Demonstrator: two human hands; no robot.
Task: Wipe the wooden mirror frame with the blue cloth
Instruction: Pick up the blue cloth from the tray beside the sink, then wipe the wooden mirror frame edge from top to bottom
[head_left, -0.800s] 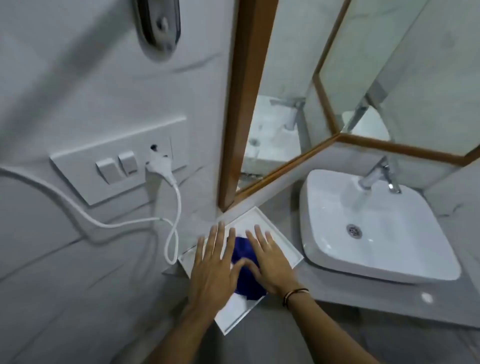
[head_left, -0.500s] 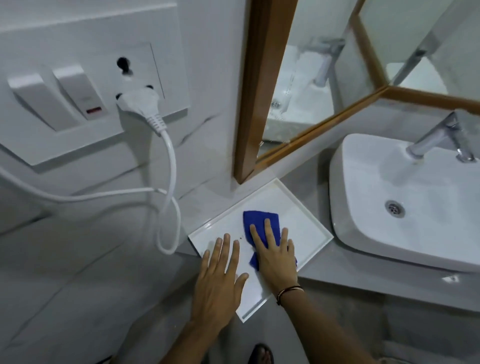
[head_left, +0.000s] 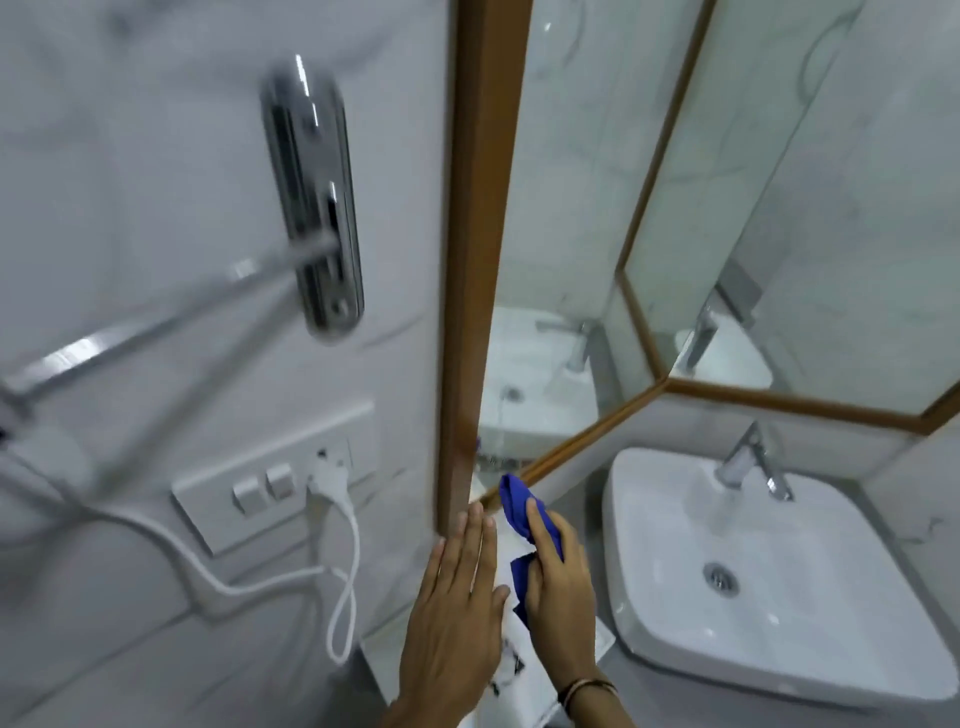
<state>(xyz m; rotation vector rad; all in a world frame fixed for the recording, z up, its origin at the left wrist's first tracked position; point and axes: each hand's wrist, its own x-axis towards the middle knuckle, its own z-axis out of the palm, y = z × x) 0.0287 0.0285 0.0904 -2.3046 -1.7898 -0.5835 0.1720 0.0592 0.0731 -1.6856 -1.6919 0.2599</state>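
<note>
Blue cloth is bunched in the right hand, its tip near the frame's bottom corner; left hand hovers flat and empty, fingers spread.

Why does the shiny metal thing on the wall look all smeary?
Head view: motion blur smears the chrome bracket and its rail; the sink and right hand holding the blue cloth look sharper; the wide lens bends the wooden frame.
</note>
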